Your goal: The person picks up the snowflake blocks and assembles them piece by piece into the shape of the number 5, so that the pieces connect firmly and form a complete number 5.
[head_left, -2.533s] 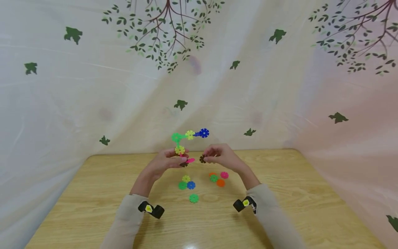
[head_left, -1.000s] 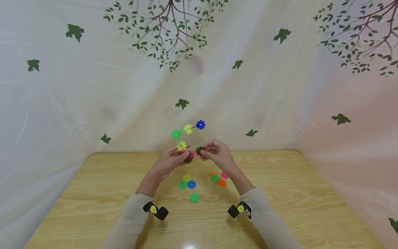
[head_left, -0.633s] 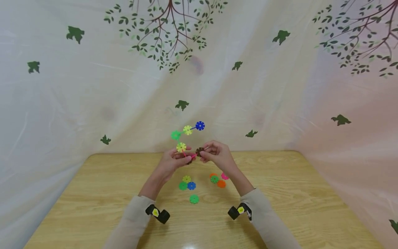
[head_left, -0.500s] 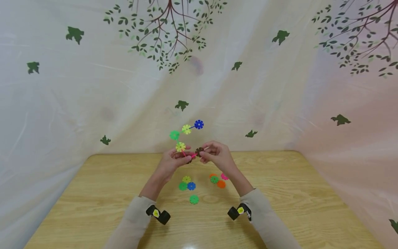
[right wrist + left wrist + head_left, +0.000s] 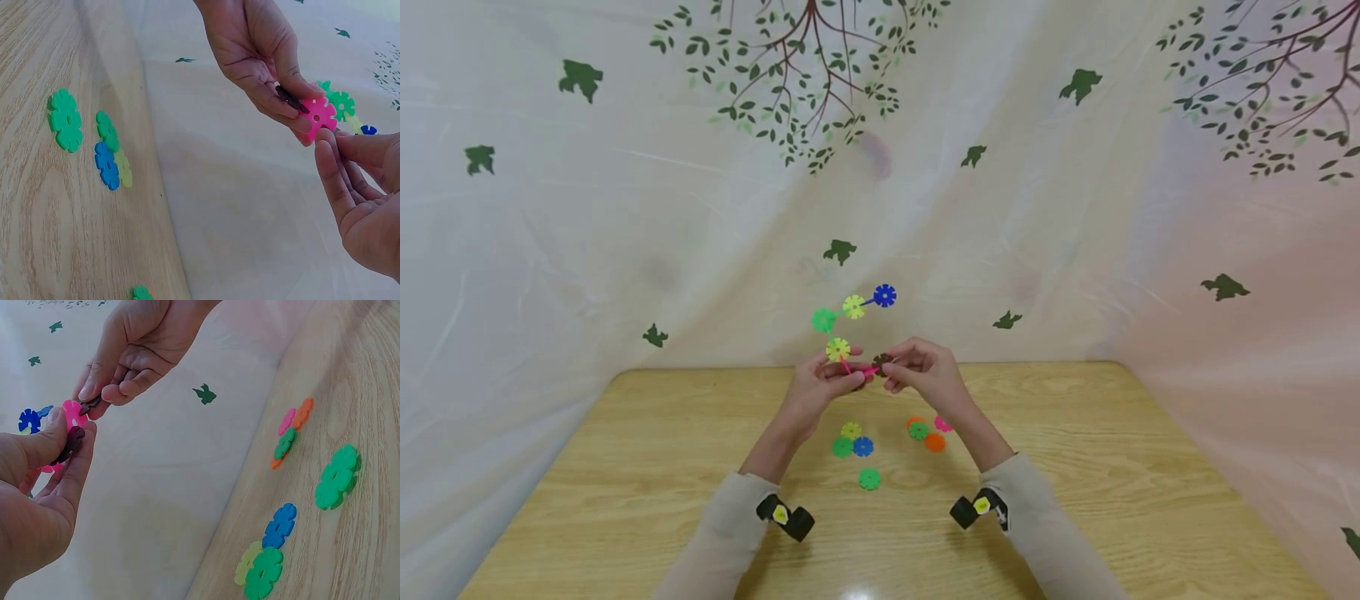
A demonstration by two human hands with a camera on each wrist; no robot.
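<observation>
My left hand [image 5: 805, 396] holds a chain of slotted plastic flower discs above the table, its thumb and fingers pinching a dark brown disc [image 5: 70, 444]. A pink disc [image 5: 317, 117] stands beside that one, toward the right hand. From the grip the chain rises through a yellow disc [image 5: 838, 349], a green disc [image 5: 823, 320] and another yellow disc [image 5: 853, 307] to a dark blue disc [image 5: 884, 295]. My right hand [image 5: 931, 375] pinches a second brown disc [image 5: 882, 361] against the pink disc's edge. Fingers hide whether their slots interlock.
On the wooden table [image 5: 625, 475] lie a yellow disc [image 5: 851, 430], a blue disc [image 5: 863, 447] and two green discs, one nearer [image 5: 869, 479]. Orange discs [image 5: 935, 442], another green disc [image 5: 918, 430] and a pink one lie right. A printed curtain [image 5: 737, 250] hangs behind.
My right hand has moved left and brought its brown disc from apart to the pink disc's edge. The left hand has shifted slightly right, and the chain's blue end has risen.
</observation>
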